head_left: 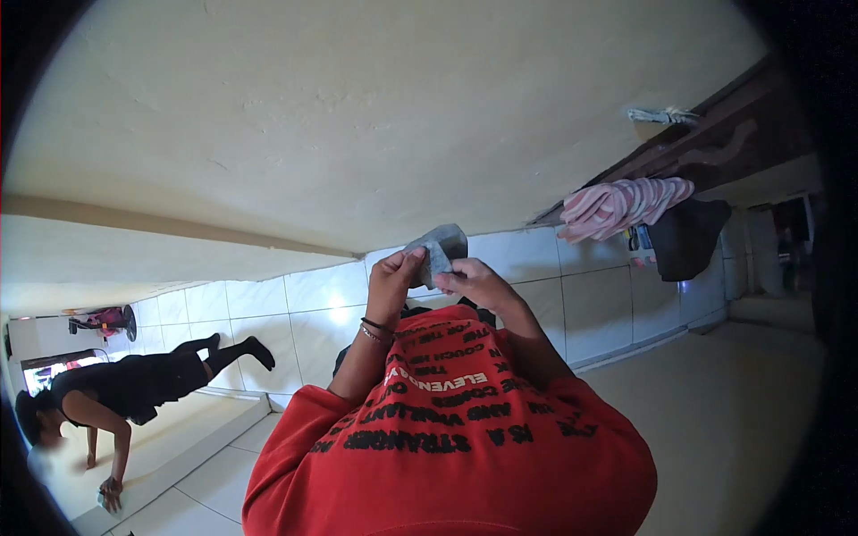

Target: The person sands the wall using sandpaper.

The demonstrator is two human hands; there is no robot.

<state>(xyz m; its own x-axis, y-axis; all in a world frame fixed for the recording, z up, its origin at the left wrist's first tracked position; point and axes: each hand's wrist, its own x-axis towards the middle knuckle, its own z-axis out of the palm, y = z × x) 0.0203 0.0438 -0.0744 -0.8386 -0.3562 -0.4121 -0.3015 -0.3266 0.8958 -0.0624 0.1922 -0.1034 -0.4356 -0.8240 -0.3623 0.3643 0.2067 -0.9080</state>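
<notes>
A grey cloth (439, 241) is held up in front of my red shirt, partly folded over itself. My left hand (391, 280) pinches its left side between thumb and fingers; dark bands circle that wrist. On the lower right edge of the cloth, my right hand (475, 282) has its fingers closed. Both hands are close together, a short way above the tiled floor.
A pale wall (357, 125) rises ahead of me. White floor tiles (527, 255) run along it. To the right hangs a pink striped towel (621, 207) beside a dark cloth (688, 239). At left, another person (134, 384) in dark clothes leans with a hand low, holding a cloth.
</notes>
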